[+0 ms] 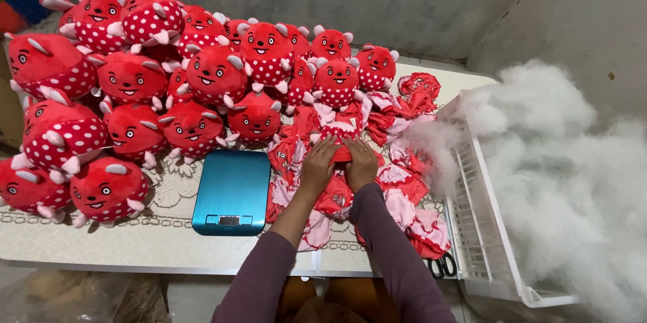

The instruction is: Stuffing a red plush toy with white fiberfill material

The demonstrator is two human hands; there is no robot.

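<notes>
My left hand (317,167) and my right hand (360,161) rest side by side on a flat, unstuffed red plush skin (342,152), fingers closed on its fabric. It lies on top of a heap of similar empty red and pink skins (397,191) spread over the table's middle. Purple sleeves cover both forearms.
Many stuffed red toys (135,80) with white dots crowd the table's left and back. A blue scale (232,191) lies left of my hands. A white plastic crate (478,229) with white fibre filling (559,175) stands on the right. Black scissors (441,266) lie at the front edge.
</notes>
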